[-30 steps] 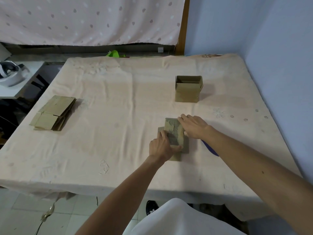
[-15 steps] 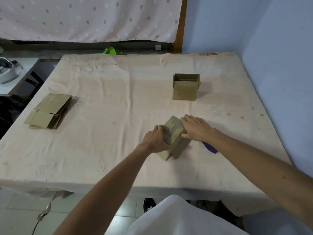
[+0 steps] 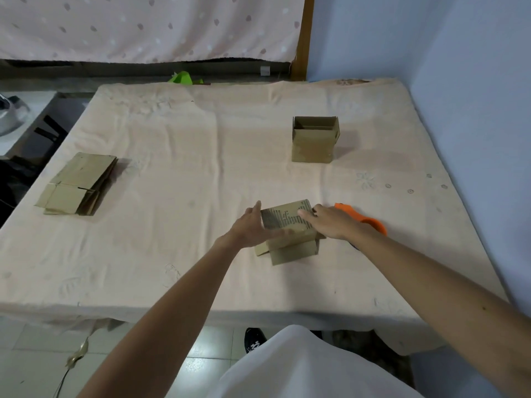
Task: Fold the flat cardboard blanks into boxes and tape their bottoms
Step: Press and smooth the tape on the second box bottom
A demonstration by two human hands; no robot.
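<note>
A small cardboard box (image 3: 287,225) stands on the cloth-covered table (image 3: 172,168), near its front middle, with its printed flaps turned up and folded shut. My left hand (image 3: 251,226) presses flat against the box's left side, fingers straight, thumb lying along the near edge. From the right, my right hand (image 3: 330,222) rests on the box and its fingers press the top flaps down. An orange tape dispenser (image 3: 363,218) lies just behind my right hand. A folded, open-topped box (image 3: 314,140) stands further back on the right.
A stack of flat cardboard blanks (image 3: 77,186) lies at the table's left side. A blue wall runs close along the right edge. Left of the table stands a low white shelf (image 3: 17,110). A green object (image 3: 182,78) peeks over the far edge.
The box has been turned and squared between my hands, its printed flaps now lying flat on top. My right hand has shifted, so the orange tape dispenser shows behind it.
</note>
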